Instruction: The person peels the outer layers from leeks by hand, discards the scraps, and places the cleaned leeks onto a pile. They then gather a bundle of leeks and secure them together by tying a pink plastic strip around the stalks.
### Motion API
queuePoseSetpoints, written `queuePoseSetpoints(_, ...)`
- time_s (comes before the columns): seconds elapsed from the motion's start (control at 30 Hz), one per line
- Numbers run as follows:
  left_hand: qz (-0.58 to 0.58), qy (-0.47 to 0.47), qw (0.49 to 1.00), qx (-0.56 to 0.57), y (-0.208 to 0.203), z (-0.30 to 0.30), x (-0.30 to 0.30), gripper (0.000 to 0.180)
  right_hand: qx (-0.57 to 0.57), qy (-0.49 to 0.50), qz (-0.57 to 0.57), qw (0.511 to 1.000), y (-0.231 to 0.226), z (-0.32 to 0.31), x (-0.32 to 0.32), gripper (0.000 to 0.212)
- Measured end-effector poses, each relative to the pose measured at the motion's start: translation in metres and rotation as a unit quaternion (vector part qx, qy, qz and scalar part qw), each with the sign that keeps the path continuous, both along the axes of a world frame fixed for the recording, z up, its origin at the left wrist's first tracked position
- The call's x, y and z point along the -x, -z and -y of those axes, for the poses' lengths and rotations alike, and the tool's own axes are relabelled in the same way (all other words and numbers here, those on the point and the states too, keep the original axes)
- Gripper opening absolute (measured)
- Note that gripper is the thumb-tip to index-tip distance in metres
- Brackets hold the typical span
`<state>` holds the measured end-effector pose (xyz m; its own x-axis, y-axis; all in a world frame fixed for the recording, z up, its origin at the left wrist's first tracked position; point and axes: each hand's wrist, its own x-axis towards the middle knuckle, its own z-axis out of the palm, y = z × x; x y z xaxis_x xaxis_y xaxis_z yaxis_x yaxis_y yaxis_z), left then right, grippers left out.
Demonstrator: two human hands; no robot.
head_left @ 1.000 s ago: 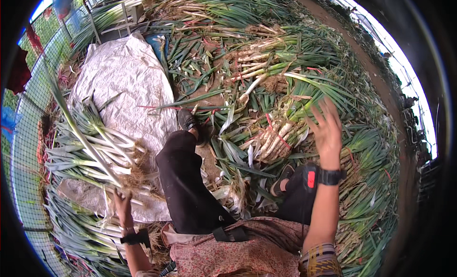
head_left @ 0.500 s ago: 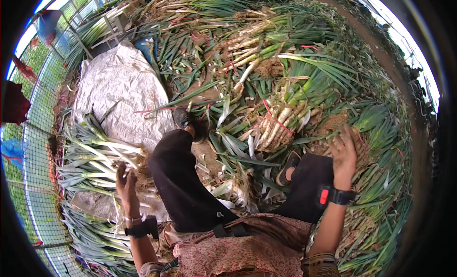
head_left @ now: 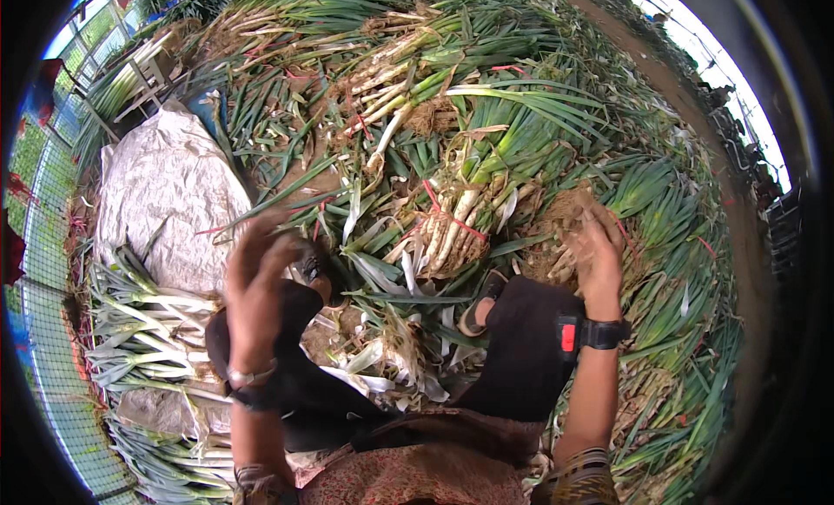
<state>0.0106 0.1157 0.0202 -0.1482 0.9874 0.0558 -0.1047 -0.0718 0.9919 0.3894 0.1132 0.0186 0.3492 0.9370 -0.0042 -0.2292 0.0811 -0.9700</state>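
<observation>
My left hand (head_left: 254,288) is raised over my bent left knee, slightly blurred, its fingers apart and nothing seen in it. To the right, my right hand (head_left: 596,249) hovers above the pile, fingers loosely bent and apart, also holding nothing I can see. Between and beyond the hands lies a large bundle of long green onions (head_left: 452,231), tied with red string, its pale stems soil-covered. Peeled long green onions (head_left: 161,327) with clean white stems rest in a row left of my left hand. Loose trimmed leaves and stalks (head_left: 382,353) lie between my legs.
A whitish woven sheet (head_left: 174,192) covers the ground at the left. More unpeeled green onions (head_left: 669,218) are heaped along the right and far sides. Mesh netting (head_left: 52,331) stands along the left edge. A brown soil strip (head_left: 686,97) runs at the far right.
My left hand has moved right and up, away from the peeled onions to over my knee. My right hand stays raised, fingers slightly more bent. The view has shifted right.
</observation>
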Motion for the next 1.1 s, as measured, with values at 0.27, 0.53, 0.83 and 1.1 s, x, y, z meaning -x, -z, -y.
queuePoseSetpoints(0.27, 0.004, 0.157, 0.969, 0.190, 0.180, -0.105, -0.121, 0.027, 0.132, -0.103, 0.241, 0.956, 0.043, -0.075, -0.045, 0.027)
queuePoseSetpoints(0.53, -0.278, 0.156, 0.937, 0.140, 0.367, -0.133, -0.150, 0.050, 0.160, -0.248, 0.460, 0.838, 0.249, -0.135, -0.009, 0.035)
queuePoseSetpoints(0.83, -0.217, 0.171, 0.934, 0.228, 0.374, -0.117, -0.163, 0.041, 0.107, -0.191, 0.612, 0.760, 0.314, -0.141, 0.028, 0.044)
queuePoseSetpoints(1.1, -0.078, 0.045, 0.910, 0.404, 0.408, -0.029, -0.117, 0.033, 0.251, -0.252, 0.503, 0.788, 0.304, -0.156, 0.018, 0.024)
